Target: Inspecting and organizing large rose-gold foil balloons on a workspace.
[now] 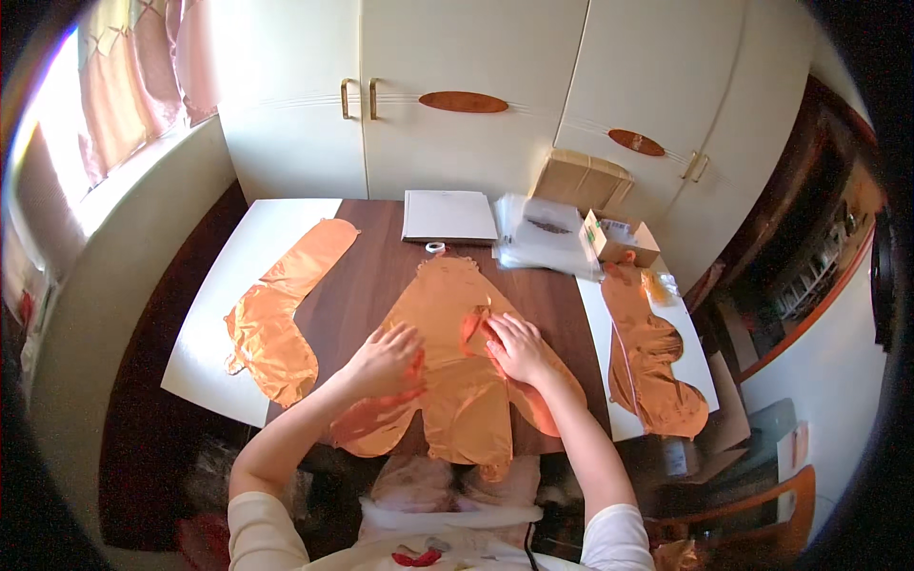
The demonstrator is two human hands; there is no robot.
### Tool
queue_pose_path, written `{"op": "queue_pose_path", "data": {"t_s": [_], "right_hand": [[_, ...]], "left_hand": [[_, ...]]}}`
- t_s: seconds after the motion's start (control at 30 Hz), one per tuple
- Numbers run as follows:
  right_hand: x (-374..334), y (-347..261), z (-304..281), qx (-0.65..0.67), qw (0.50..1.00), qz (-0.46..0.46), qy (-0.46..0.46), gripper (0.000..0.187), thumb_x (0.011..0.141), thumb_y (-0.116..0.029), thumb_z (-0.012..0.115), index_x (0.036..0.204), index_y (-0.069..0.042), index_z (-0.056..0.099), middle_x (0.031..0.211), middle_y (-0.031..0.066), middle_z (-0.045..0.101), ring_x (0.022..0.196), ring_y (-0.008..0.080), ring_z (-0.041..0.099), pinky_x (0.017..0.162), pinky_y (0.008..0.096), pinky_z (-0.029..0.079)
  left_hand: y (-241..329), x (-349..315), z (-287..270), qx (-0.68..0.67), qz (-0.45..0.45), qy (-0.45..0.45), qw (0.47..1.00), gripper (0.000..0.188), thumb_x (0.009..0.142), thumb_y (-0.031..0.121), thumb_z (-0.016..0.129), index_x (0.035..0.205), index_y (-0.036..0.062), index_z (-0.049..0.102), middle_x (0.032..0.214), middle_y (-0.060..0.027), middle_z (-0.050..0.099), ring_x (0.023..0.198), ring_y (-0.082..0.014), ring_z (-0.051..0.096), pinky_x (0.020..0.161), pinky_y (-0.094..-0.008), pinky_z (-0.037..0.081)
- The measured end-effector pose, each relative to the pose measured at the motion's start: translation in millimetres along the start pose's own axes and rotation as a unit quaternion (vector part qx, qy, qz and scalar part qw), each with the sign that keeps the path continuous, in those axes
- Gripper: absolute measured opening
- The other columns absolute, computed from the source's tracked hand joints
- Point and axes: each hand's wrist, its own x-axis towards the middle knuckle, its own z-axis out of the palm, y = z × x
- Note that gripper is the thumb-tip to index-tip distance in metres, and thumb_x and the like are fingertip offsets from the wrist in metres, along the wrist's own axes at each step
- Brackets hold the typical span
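Observation:
A large copper-orange foil balloon, uninflated, lies spread over the middle of the brown table, with a narrow top and rounded lobes along its near edge. Over its left side is my left hand, fingers loosely apart and slightly blurred. My right hand rests on the right half, fingers stretched out beside a crumpled reddish fold of the foil. Whether its fingertips pinch that fold is hidden. Further left lies a bent foil piece of the same colour. A wavy-edged foil piece lies at the right.
Along the table's back stand a white flat box, a stack of clear plastic sleeves and a small open carton. A white tape roll lies near the balloon's top. White cabinets rise behind; a wooden chair is at lower right.

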Motion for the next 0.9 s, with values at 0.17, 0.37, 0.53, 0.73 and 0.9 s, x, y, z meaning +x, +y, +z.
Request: {"op": "queue_pose_path", "data": {"t_s": [0.17,0.37,0.53,0.73,0.9], "right_hand": [[5,-9,-1,-0.02,0.999,-0.002,-0.033,0.046,0.089,-0.038,0.041,0.125,-0.01,0.044,0.13,0.0072,0.044,0.125,0.0219,0.035,0.104,0.0479,0.017],[9,-9,4,0.013,0.999,0.009,-0.037,0.046,0.089,-0.037,0.042,0.125,-0.008,0.045,0.131,0.0086,0.043,0.124,0.0221,0.036,0.104,0.0504,0.015],[10,-14,10,-0.014,1.0,0.003,-0.022,0.048,0.086,-0.037,0.047,0.123,-0.006,0.045,0.129,0.009,0.044,0.123,0.0231,0.037,0.104,0.05,0.017],[8,-16,16,-0.021,1.0,-0.002,0.012,0.045,0.083,-0.036,0.051,0.119,-0.009,0.047,0.127,0.008,0.045,0.122,0.0236,0.037,0.102,0.0497,0.02],[12,-15,7,-0.014,0.999,-0.017,0.033,0.036,0.081,-0.035,0.055,0.111,-0.013,0.053,0.119,0.0056,0.05,0.113,0.0228,0.043,0.095,0.0453,0.028]], "left_hand": [[-10,-8,24,-0.045,-0.019,0.015,0.999,0.074,0.076,0.055,0.054,0.126,0.0022,0.039,0.132,-0.0134,0.038,0.125,-0.0296,0.031,0.1,-0.0491,0.026],[-4,-6,25,-0.06,-0.032,0.037,0.997,0.07,0.076,0.052,0.055,0.127,0.0079,0.039,0.131,-0.0105,0.039,0.125,-0.0295,0.032,0.1,-0.0512,0.023],[-3,-7,20,-0.066,-0.029,0.04,0.997,0.066,0.077,0.05,0.055,0.126,0.0084,0.04,0.13,-0.0104,0.04,0.124,-0.0297,0.033,0.1,-0.0507,0.023],[-6,-5,21,-0.042,-0.037,0.036,0.998,0.063,0.078,0.048,0.054,0.125,0.0082,0.042,0.132,-0.0121,0.038,0.124,-0.0304,0.032,0.1,-0.0503,0.023],[14,16,17,-0.046,0.041,0.061,0.996,0.059,0.077,0.045,0.056,0.121,0.0073,0.045,0.13,-0.0138,0.04,0.123,-0.0308,0.034,0.098,-0.0479,0.028]]}}
